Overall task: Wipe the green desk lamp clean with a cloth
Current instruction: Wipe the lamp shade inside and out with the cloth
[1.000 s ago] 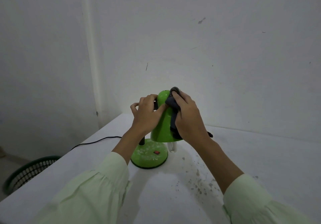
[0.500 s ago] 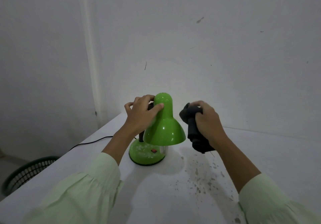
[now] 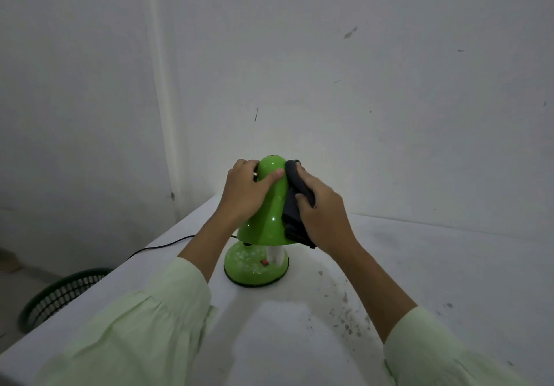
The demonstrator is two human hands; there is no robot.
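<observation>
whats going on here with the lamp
A person is wiping a green desk lamp on a white table. The left hand steadies the top of the shade, while the right hand presses a dark cloth against the shade's right side. The lamp's base looks dusty, and dark specks lie on the table near it. A black cord trails off to the left.

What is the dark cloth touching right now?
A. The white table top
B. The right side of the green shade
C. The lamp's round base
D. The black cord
B. The right hand presses the dark cloth against the right side of the green shade, while the left hand steadies the shade from the other side; the base below is untouched by the cloth.
</observation>
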